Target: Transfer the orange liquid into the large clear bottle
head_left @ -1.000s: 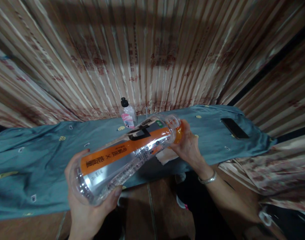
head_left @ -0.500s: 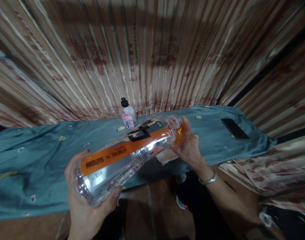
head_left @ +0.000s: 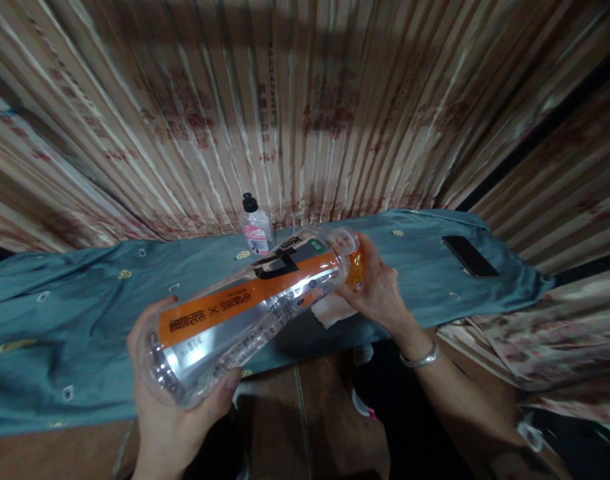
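Note:
I hold a large clear plastic bottle [head_left: 245,313] with an orange and silver label, lying almost level above the table's front edge. My left hand [head_left: 172,407] cups its base, fingers wrapped round it. My right hand [head_left: 379,290] is closed round the orange cap [head_left: 355,270] at the far end, and a metal bracelet sits on that wrist. Under the right hand a white cloth or paper [head_left: 329,310] lies on the blue-green tablecloth [head_left: 75,333].
A small clear bottle with a black cap and pink label [head_left: 256,230] stands at the back of the table by the pleated curtain. A black phone [head_left: 469,256] lies at the right end. Brown floor and patterned fabric are below and to the right.
The bottle and both hands have shifted slightly up and left. The right hand's fingers have turned a little round the cap.

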Motion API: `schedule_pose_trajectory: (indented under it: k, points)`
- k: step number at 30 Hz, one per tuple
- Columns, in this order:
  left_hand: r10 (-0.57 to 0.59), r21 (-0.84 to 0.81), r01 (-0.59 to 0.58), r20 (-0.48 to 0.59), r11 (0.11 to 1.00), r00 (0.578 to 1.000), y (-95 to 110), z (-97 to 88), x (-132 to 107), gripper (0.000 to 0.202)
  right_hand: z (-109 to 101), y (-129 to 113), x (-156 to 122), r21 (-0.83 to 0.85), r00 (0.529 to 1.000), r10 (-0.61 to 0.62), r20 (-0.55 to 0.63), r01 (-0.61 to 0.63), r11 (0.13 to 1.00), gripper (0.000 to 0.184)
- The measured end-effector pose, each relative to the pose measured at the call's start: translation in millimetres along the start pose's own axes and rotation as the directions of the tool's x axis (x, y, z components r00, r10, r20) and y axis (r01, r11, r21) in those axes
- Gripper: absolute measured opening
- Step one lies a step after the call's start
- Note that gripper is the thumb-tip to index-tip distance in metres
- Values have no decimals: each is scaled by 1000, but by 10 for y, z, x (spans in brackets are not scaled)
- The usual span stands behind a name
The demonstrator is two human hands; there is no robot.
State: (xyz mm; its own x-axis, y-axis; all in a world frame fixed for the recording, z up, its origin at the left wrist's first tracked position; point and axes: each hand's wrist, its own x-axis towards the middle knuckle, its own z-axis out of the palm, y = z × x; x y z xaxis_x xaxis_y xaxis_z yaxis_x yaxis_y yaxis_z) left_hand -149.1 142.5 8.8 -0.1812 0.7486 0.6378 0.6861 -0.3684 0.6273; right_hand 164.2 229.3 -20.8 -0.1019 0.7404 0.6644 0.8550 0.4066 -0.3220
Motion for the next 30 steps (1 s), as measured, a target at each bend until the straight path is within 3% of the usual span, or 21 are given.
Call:
schedule_pose_trajectory:
  k: [9,11,14,19,24,30]
  points:
    - [4,2,-4,23,1000,1000,42,-45,30,92,12,-2,10,-3,1000,-13,-10,13,1000,86]
    - [-35,-32,34,-22,999,999,4,-57,25,95,14,-1,11,-4,1000,-14,-16,14,1000,86]
    - [-13,4,13,72,1000,997,-43,-87,20,96,15,-2,10,-6,1000,-5,-7,5,1000,86]
    - [-54,9,54,85,999,995,-56,-116,22,95,10,2,2,8,1000,19,18,-19,1000,89]
    - [-13,13,12,36,1000,999,39,-60,40,93,12,6,0,11,1000,3,12,-3,1000,89]
    - [-122,-77,123,22,989,992,189,-45,46,83,30,8,-4,-5,1000,-2,-1,2,1000,87]
